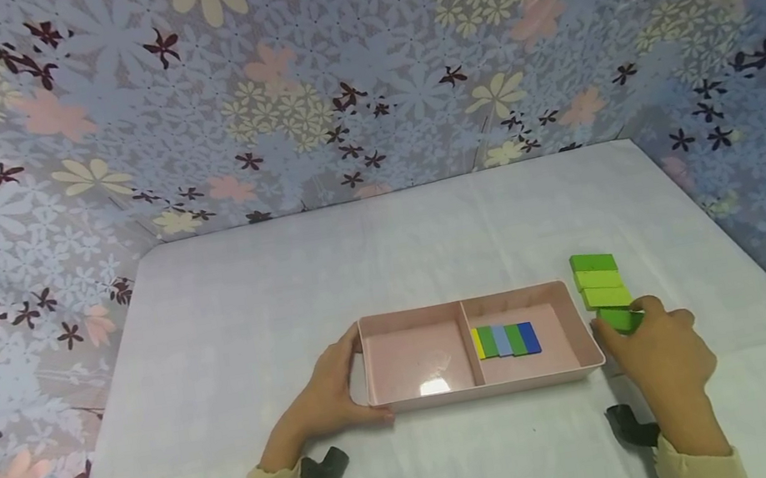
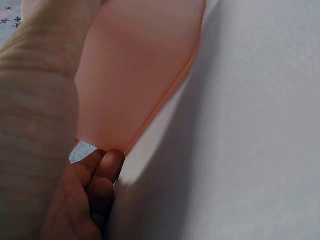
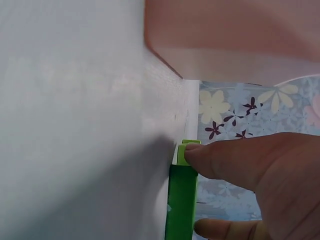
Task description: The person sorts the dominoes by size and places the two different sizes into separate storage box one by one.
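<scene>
A pink two-compartment box [image 1: 425,402] lies on the white-covered table. My left hand [image 1: 328,392] grips its left end, thumb along the front wall and fingers at the left wall; the left wrist view shows fingertips [image 2: 112,162] at the box's lower edge. To the right of the box, my right hand [image 1: 663,348] pinches a dark green block [image 1: 615,318] between thumb and fingers. That block [image 3: 182,200] is close to the table surface in the right wrist view. Just beyond it, several lighter green blocks [image 1: 598,279] lie in a column.
In the box's right compartment, yellow, green, light blue and dark blue blocks [image 1: 510,340] form a row, starting by the divider [image 1: 471,342]. The left compartment [image 1: 413,352] shows its bare floor. Flower-patterned cloth [image 1: 343,93] hangs behind the table and along its sides.
</scene>
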{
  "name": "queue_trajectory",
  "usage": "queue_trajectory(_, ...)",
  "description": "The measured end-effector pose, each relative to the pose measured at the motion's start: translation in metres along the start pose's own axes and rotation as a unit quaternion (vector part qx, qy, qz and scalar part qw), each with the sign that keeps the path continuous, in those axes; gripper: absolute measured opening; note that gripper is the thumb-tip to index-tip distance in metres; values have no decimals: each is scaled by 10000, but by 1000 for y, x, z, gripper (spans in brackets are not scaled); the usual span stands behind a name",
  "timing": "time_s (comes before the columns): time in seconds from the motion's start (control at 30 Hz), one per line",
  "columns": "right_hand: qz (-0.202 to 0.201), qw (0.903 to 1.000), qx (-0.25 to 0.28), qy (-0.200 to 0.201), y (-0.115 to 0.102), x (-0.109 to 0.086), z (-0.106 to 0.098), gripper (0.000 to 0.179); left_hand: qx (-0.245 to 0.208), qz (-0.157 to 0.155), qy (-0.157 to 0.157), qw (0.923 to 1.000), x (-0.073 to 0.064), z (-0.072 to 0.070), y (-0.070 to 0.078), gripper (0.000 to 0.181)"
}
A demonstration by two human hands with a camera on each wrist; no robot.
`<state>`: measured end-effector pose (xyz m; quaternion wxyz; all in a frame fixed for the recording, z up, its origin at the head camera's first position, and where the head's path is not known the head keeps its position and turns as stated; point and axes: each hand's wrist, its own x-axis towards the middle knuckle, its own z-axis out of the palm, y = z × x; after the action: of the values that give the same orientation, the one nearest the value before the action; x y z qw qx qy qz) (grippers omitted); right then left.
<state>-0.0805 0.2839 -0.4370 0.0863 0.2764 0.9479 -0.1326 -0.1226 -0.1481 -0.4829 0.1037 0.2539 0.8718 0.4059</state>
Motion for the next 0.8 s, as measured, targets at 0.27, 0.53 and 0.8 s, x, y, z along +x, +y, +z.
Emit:
queue_trajectory(0.27,-96,9996,135,232,4,-4,-3,79,-7,44,-23,10000,0,-1,2,133)
queue_trajectory(0.53,-543,9943,296,867,-5,-7,-19,72,8,73,-8,10000,0,0,1,133)
queue_trajectory(0.8,-1649,9655,673,1901,-31,-21,-31,54,17,-33,3,10000,0,-1,2,134)
